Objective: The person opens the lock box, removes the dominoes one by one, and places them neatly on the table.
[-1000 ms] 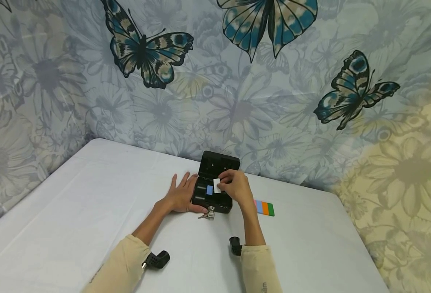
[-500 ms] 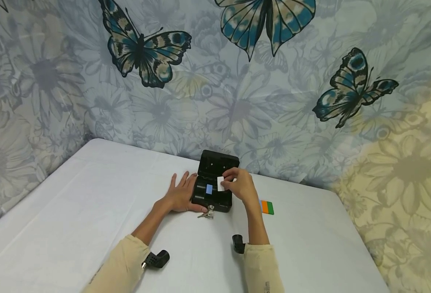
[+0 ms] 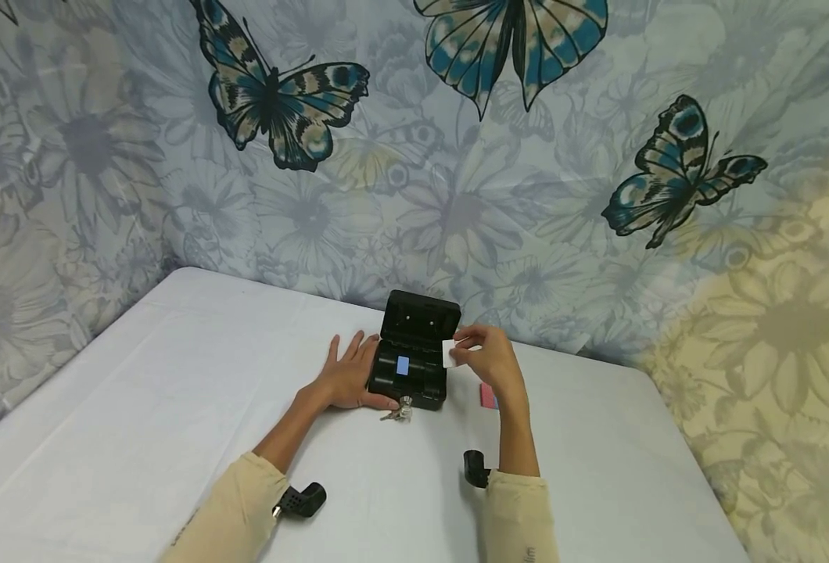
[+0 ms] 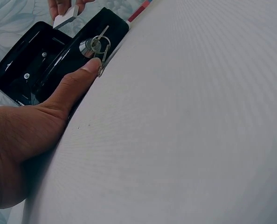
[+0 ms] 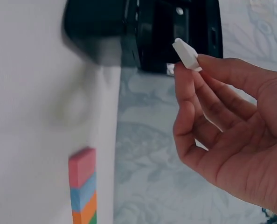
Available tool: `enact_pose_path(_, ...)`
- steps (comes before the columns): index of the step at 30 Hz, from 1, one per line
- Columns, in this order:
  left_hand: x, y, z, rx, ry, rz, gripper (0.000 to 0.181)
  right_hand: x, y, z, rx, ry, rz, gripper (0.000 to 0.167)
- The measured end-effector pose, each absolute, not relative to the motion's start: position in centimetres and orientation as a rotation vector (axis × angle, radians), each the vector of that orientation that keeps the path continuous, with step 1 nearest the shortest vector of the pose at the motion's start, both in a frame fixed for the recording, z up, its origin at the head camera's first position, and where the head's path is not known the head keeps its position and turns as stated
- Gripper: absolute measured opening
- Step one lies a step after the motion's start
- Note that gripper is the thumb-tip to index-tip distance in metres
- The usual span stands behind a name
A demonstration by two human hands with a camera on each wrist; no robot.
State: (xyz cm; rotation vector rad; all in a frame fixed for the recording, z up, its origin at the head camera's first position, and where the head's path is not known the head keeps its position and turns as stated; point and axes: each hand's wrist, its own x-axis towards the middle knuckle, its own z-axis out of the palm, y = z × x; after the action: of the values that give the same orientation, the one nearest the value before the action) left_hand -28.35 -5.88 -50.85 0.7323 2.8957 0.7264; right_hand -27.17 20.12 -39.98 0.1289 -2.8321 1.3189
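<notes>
A black lidded cash box (image 3: 420, 385) stands with its lid (image 3: 421, 317) raised at the back of the table. A small blue rectangle (image 3: 403, 365) shows inside. Keys on a ring (image 4: 101, 44) hang from the lock at the front. My left hand (image 3: 347, 381) rests with spread fingers against the box's left side, its thumb (image 4: 75, 81) along the front by the lock. To the right of the box, my right hand (image 3: 497, 363) pinches a small flat white rectangular piece (image 5: 187, 54) between thumb and fingers, in the air.
A row of coloured rectangular pieces (image 5: 82, 170), pink, blue, orange and green, lies on the white-covered table (image 3: 175, 391) to the right of the box. My right forearm partly hides it in the head view. A butterfly-patterned wall hanging (image 3: 457, 219) rises behind the table.
My right hand has moved the white piece from over the open box to the right, past its side. My left hand has stayed in place.
</notes>
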Motion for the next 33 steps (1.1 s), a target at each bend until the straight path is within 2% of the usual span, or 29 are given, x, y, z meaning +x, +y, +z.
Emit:
enact_pose_path(19, -28.2, -5.6, -50.9, 0.709, 2.908, 0.711, 0.123, -25.8, 26.9, -39.3, -0.139, -2.851, 1.281, 0.036)
enact_pose_path(33, -27.8, -5.9, -50.5, 0.732, 2.876, 0.765, 0.124, -25.0, 29.6, -40.8, -0.47, -2.914, 0.975, 0.034)
